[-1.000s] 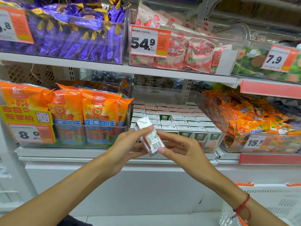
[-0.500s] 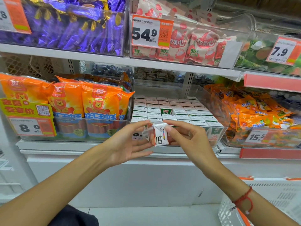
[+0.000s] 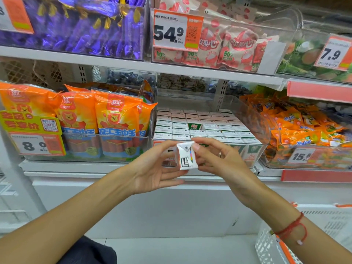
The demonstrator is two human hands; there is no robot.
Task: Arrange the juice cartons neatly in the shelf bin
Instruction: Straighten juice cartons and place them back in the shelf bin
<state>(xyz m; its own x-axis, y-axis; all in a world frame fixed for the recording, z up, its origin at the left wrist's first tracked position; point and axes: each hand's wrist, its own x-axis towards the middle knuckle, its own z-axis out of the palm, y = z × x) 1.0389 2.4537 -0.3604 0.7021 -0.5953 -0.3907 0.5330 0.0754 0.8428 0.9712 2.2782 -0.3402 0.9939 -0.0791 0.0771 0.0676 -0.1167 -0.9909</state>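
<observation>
I hold a small white juice carton (image 3: 185,158) upright in front of the clear shelf bin (image 3: 254,119). My right hand (image 3: 219,162) pinches its right side between thumb and forefinger. My left hand (image 3: 154,168) is palm-up beside it, the thumb touching the carton's top left corner and straight fingers lying under its base. Inside the bin, several rows of cartons (image 3: 211,129) stand packed with their white tops up. One green carton (image 3: 194,126) sticks up above the rest.
Orange sausage packs (image 3: 114,122) fill the bin to the left, and orange snack bags (image 3: 297,126) the bin to the right. A shelf board (image 3: 190,68) hangs low over the carton bin. A white plastic basket (image 3: 327,225) stands at the lower right.
The carton went from tilted with its barcode side showing to upright. My right hand took hold of its side, and my left hand's grip loosened into straight fingers.
</observation>
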